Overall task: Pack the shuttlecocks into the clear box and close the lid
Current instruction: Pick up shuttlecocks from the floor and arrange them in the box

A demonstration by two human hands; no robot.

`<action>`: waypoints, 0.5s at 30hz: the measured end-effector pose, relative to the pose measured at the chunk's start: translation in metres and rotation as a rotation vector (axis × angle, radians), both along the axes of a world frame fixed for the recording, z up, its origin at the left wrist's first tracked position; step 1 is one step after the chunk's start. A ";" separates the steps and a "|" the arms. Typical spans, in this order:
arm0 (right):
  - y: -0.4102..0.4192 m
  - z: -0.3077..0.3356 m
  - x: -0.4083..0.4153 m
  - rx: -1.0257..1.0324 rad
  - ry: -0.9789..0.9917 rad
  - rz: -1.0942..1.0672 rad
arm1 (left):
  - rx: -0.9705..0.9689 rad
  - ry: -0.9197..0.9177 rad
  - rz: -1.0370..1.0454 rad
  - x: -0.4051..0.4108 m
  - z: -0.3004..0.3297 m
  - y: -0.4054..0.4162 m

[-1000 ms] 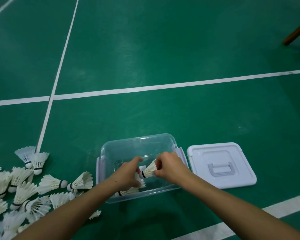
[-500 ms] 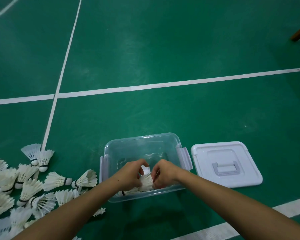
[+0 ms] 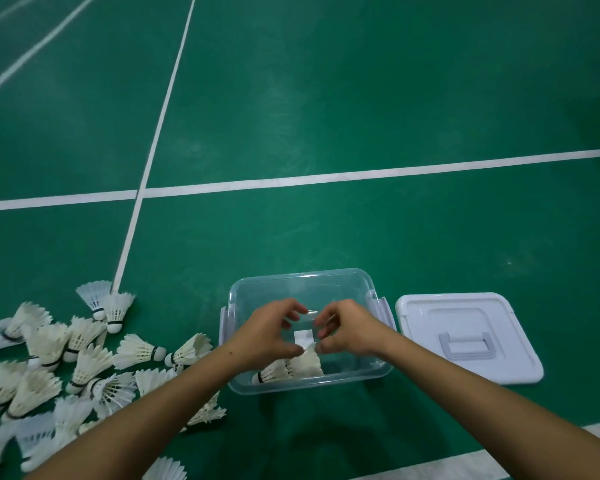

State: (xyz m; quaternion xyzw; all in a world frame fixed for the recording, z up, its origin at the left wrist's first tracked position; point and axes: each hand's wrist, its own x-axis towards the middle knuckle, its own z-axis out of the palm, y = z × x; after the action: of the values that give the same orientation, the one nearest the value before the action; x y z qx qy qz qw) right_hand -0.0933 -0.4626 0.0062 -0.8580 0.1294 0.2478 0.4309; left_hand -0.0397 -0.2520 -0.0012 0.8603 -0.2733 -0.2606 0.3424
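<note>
The clear box (image 3: pixel 302 274) stands lidless on the green floor. A few white shuttlecocks (image 3: pixel 300 367) lie at its near wall. My left hand (image 3: pixel 269 336) and my right hand (image 3: pixel 349 329) hover side by side over the box, just above those shuttlecocks. Their fingers are loosely curled and face each other with a gap between them, and I see nothing held in either. The white lid (image 3: pixel 426 318) lies flat on the floor just right of the box, handle up. Several loose shuttlecocks (image 3: pixel 84 358) are heaped on the floor to the left.
White court lines (image 3: pixel 326 176) cross the floor beyond the box, and another runs along the near right. The shuttlecock heap reaches close to the box's left wall. A brown object shows at the far right edge.
Both hands carried shuttlecocks down into the box, let them go and rose a little with fingers spread apart. The view has shifted so everything sits further right.
</note>
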 end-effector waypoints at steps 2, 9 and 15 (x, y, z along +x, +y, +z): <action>0.003 0.024 0.002 0.001 -0.085 0.020 | -0.131 -0.020 0.066 -0.001 0.027 0.015; 0.066 0.133 0.033 -0.033 -0.314 0.356 | -0.268 -0.191 0.346 -0.011 0.109 0.125; 0.151 0.170 0.068 -0.084 -0.413 0.621 | -0.203 -0.181 0.604 -0.019 0.093 0.234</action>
State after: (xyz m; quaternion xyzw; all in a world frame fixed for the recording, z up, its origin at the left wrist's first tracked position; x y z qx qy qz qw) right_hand -0.0249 -0.3115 0.1763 -0.9051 -0.2166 0.1829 0.3168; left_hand -0.0584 -0.0176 0.0922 0.8836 -0.0598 -0.0412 0.4625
